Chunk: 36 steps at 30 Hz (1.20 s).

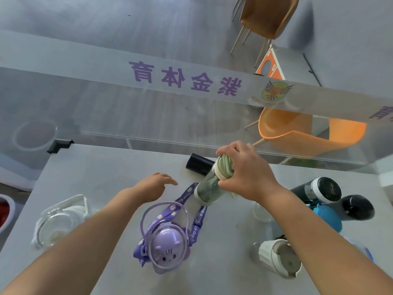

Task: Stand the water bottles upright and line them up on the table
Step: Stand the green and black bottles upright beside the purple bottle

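Observation:
My right hand point(244, 173) grips the ribbed green cap of a clear green bottle point(209, 189), held tilted above the grey table point(106, 171). My left hand point(154, 186) hovers open just left of it, holding nothing. A purple cat-lid bottle point(164, 250) with a strap stands near the front centre. A clear white-handled bottle point(59, 222) is at the left. A black bottle point(198, 163) lies on its side behind the green one. At the right are a dark grey bottle point(316, 189), a black bottle point(357, 206), a blue bottle point(327, 216) and a white bottle point(278, 256).
A glass partition with purple lettering point(185, 78) runs along the table's far edge. Orange chairs point(297, 133) stand beyond it. A brown chair point(265, 15) is farther back. A white bowl with red contents point(4, 211) sits off the table's left edge.

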Motion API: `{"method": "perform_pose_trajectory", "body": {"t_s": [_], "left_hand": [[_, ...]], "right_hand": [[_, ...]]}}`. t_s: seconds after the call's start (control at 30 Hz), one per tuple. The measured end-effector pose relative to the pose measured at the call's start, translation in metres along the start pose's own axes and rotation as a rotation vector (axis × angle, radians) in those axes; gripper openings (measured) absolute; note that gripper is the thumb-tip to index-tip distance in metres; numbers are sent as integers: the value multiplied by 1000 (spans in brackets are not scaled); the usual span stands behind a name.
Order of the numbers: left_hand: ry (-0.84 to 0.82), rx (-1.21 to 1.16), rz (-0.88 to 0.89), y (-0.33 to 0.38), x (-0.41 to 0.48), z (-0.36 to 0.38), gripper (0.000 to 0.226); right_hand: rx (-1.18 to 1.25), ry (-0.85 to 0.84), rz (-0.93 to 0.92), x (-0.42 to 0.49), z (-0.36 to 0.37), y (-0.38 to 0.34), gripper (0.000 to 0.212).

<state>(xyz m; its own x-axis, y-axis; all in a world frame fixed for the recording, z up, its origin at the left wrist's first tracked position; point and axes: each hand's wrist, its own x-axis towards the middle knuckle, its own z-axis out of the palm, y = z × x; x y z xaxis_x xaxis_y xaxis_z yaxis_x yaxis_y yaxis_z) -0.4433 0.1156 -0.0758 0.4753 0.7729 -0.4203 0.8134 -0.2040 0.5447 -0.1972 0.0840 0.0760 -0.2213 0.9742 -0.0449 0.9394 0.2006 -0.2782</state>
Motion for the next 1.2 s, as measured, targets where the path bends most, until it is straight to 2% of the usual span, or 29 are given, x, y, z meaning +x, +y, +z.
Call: {"method": "perform_pose_trajectory", "body": {"t_s": [0.3,0.5,0.77,1.0,1.2], "left_hand": [[80,-36,-22,19,3,-10,42],[147,-76,-24,18,-9,-15,38],[166,-95,-83,9,-29,-19,38],[219,-144,-104,13,-40,-28,35],[223,-150,-91,27,-42,-31,35]], "right_hand": [[-78,67,55,-11,16,11,64],[-28,74,63,-15,37,2,62],[93,72,-58,0,57,-40,63],[174,51,-8,13,46,-45,65],[84,45,-47,8,52,-36,68]]}}
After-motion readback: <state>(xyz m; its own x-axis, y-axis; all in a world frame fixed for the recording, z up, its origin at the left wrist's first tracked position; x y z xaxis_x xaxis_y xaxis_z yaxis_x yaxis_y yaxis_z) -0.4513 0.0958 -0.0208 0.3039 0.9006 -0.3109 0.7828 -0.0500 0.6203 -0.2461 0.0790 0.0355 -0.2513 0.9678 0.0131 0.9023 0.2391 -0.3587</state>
